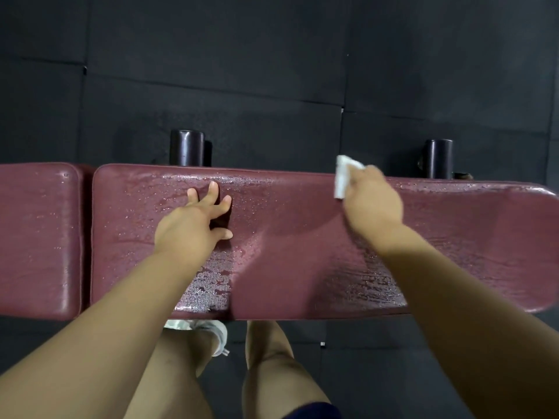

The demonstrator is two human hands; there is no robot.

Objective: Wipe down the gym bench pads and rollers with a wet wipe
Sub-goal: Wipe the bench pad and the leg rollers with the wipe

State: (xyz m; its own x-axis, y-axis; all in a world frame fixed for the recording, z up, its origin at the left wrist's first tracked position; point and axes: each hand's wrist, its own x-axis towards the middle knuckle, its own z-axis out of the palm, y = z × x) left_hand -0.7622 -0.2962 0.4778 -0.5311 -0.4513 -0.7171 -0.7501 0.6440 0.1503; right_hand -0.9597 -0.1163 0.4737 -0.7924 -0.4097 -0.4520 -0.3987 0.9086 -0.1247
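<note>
Right hand (372, 201): fingers curled round a folded white wet wipe (343, 176), held at the far edge of the long pad (302, 252). The wipe sticks out past the knuckles on their left.

Left hand (193, 225): fingers spread wide, tips planted on the same pad, holding nothing.

Long pad: maroon vinyl with rounded corners. Droplets and wet streaks bead the surface around and nearer than the left hand. A darker, smoother-looking band lies between the two hands.

Short pad (39, 237): same vinyl, left of the left hand across a narrow gap.

Two glossy black cylinders stand beyond the far edge. The first roller (186, 147) is just past the left fingertips. The second roller (438, 158) is right of the right hand.

Floor (242, 55): dark rubber tiles with visible seams.

Below the near edge: two bare legs and one white shoe (217, 331).
</note>
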